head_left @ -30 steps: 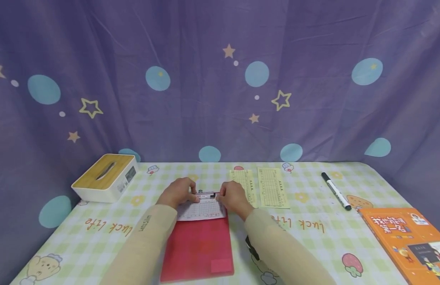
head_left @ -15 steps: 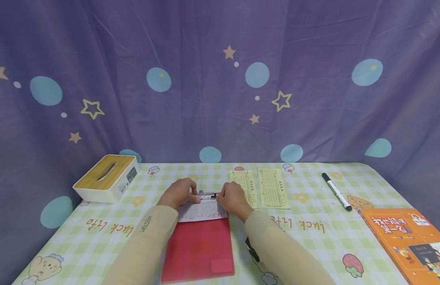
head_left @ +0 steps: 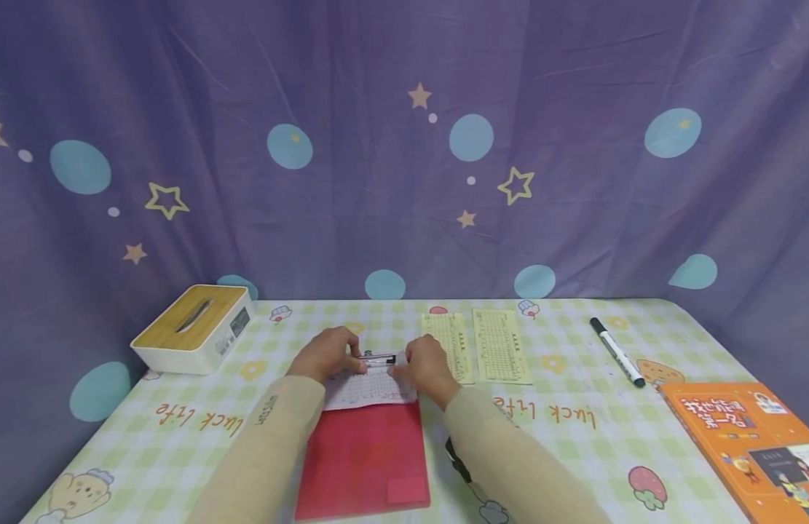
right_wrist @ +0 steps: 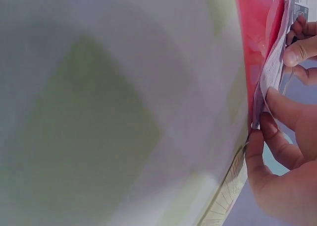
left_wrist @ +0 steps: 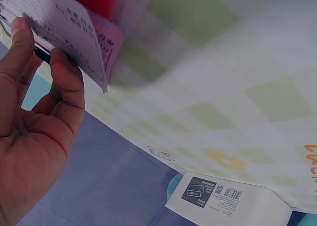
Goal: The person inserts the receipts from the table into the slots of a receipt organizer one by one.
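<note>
A red folder (head_left: 365,466) lies on the table, with a printed white paper slip (head_left: 371,387) over its far part. Across the slip's far edge runs a slim clip (head_left: 380,360) with a black end piece. My left hand (head_left: 327,354) pinches the clip's left end, thumb on top; in the left wrist view a black piece shows between thumb and fingers. A pinkish sheet (left_wrist: 112,40) lies behind the white slip there. My right hand (head_left: 428,365) pinches the slip at its far right corner, thumb on its face, as the right wrist view shows.
Two yellow printed slips (head_left: 501,346) lie right of the folder. Further right are a black-and-white marker (head_left: 617,353) and an orange book (head_left: 748,437). A tissue box (head_left: 194,327) stands at the back left. A dark object (head_left: 458,460) is partly under the right sleeve.
My right thumb has shifted slightly left onto the slip's face, below the clip's black end. The left hand stays in place on the clip.
</note>
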`<state>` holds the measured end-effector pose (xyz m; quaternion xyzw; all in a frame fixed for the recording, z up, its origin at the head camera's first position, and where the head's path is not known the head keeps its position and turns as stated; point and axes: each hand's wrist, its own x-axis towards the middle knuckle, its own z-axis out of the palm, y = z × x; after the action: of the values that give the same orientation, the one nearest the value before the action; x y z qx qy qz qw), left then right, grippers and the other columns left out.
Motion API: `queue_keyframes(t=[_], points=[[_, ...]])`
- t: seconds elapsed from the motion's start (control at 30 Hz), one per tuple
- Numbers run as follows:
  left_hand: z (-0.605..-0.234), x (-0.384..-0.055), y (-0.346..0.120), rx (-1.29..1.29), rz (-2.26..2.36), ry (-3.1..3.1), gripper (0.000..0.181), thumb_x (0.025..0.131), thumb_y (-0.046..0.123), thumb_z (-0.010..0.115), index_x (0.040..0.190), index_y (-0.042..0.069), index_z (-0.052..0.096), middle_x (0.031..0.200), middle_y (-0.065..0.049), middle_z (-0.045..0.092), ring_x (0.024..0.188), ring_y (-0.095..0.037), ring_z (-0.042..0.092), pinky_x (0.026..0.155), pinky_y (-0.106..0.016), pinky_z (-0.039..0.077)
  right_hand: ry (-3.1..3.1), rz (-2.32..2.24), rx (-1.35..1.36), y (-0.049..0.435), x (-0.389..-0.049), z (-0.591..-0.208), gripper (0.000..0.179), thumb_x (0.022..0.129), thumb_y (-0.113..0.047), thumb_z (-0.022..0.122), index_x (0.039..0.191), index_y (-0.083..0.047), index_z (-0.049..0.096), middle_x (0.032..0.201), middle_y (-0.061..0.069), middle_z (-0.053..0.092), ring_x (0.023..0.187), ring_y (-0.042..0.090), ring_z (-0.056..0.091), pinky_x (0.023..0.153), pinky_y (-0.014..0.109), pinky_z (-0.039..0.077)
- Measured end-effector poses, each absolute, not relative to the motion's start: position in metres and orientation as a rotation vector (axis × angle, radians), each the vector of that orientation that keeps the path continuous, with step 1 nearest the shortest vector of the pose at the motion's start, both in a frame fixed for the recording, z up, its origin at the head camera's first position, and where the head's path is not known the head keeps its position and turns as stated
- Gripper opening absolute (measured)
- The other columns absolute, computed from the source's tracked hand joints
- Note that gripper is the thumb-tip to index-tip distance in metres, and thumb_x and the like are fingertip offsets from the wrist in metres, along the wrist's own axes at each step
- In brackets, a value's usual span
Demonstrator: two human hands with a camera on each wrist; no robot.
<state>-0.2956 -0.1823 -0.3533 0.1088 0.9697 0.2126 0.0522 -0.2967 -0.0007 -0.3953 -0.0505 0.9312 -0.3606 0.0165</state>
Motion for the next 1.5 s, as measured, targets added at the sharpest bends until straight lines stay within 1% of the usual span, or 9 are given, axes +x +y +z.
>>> queue_keyframes(t=[0.2, 0.63, 0.73, 0.83, 0.93, 1.07, 1.23, 1.4, 1.5], points=[[-0.35, -0.296, -0.181, 0.288, 0.625, 2.928, 0.018, 0.08, 0.012, 0.087, 0.077, 0.007, 0.07, 0.073, -0.002, 0.06, 0.063, -0.017, 0.051, 0.061, -0.032, 0.045, 2.903, -1.115, -0.14, -0.004, -0.294, -0.397, 0.052, 0.085, -0.02, 0.084, 0.054, -0.006, 0.045, 0.091, 0.009, 0.049, 0.074, 0.02, 0.042, 0.058, 0.028, 0.033], [-0.356, -0.297, -0.18, 0.315, 0.642, 2.956, 0.021, 0.079, 0.012, 0.088, 0.076, 0.006, 0.068, 0.074, -0.002, 0.06, 0.065, -0.018, 0.049, 0.064, -0.033, 0.044, 2.846, -1.168, -0.057, 0.001, -0.296, -0.395, 0.048, 0.083, -0.022, 0.086, 0.056, -0.006, 0.049, 0.092, 0.009, 0.05, 0.075, 0.021, 0.045, 0.057, 0.028, 0.035], [-0.36, -0.298, -0.18, 0.314, 0.622, 2.98, 0.021, 0.079, 0.013, 0.088, 0.075, 0.007, 0.067, 0.077, -0.003, 0.062, 0.068, -0.018, 0.05, 0.068, -0.035, 0.045, 2.829, -1.197, -0.059, 0.002, -0.297, -0.397, 0.05, 0.083, -0.021, 0.087, 0.054, -0.007, 0.047, 0.08, 0.006, 0.047, 0.065, 0.018, 0.043, 0.051, 0.027, 0.033], [-0.365, -0.299, -0.181, 0.298, 0.606, 3.0, 0.021, 0.08, 0.014, 0.087, 0.076, 0.008, 0.067, 0.082, -0.003, 0.064, 0.072, -0.019, 0.052, 0.073, -0.037, 0.046, 2.829, -1.234, -0.106, 0.005, -0.297, -0.398, 0.055, 0.082, -0.019, 0.086, 0.051, -0.01, 0.042, 0.061, 0.0, 0.038, 0.054, 0.014, 0.036, 0.046, 0.025, 0.028], [-0.368, -0.297, -0.181, 0.298, 0.611, 3.02, 0.021, 0.08, 0.014, 0.087, 0.076, 0.009, 0.067, 0.085, -0.004, 0.066, 0.076, -0.021, 0.054, 0.077, -0.04, 0.048, 2.836, -1.273, -0.177, 0.008, -0.297, -0.399, 0.056, 0.082, -0.016, 0.086, 0.051, -0.012, 0.039, 0.052, -0.003, 0.03, 0.051, 0.012, 0.033, 0.046, 0.025, 0.026], [-0.37, -0.295, -0.181, 0.317, 0.632, 3.034, 0.02, 0.081, 0.014, 0.087, 0.077, 0.008, 0.068, 0.089, -0.006, 0.068, 0.079, -0.022, 0.057, 0.08, -0.042, 0.049, 2.854, -1.269, -0.248, 0.017, -0.296, -0.396, 0.042, 0.081, -0.012, 0.085, 0.058, -0.01, 0.05, 0.055, -0.003, 0.041, 0.057, 0.013, 0.041, 0.05, 0.025, 0.033], [-0.37, -0.293, -0.179, 0.306, 0.664, 3.015, 0.019, 0.082, 0.013, 0.086, 0.078, 0.008, 0.067, 0.093, -0.008, 0.07, 0.081, -0.023, 0.058, 0.081, -0.043, 0.049, 2.904, -1.221, -0.337, 0.036, -0.294, -0.386, 0.022, 0.081, -0.009, 0.084, 0.074, -0.009, 0.063, 0.07, -0.001, 0.058, 0.068, 0.014, 0.051, 0.063, 0.028, 0.044], [-0.369, -0.292, -0.178, 0.289, 0.655, 3.016, 0.018, 0.083, 0.013, 0.085, 0.08, 0.008, 0.068, 0.096, -0.009, 0.07, 0.084, -0.023, 0.059, 0.082, -0.044, 0.049, 2.904, -1.23, -0.306, 0.063, -0.293, -0.37, 0.014, 0.087, -0.012, 0.08, 0.086, -0.006, 0.068, 0.082, 0.003, 0.065, 0.077, 0.018, 0.058, 0.073, 0.035, 0.049], [-0.368, -0.292, -0.179, 0.275, 0.649, 3.017, 0.018, 0.083, 0.013, 0.085, 0.081, 0.008, 0.068, 0.097, -0.009, 0.069, 0.085, -0.023, 0.058, 0.082, -0.044, 0.049, 2.901, -1.153, -0.201, 0.079, -0.294, -0.364, 0.016, 0.09, -0.016, 0.077, 0.094, -0.003, 0.07, 0.094, 0.007, 0.068, 0.084, 0.02, 0.06, 0.078, 0.039, 0.051]])
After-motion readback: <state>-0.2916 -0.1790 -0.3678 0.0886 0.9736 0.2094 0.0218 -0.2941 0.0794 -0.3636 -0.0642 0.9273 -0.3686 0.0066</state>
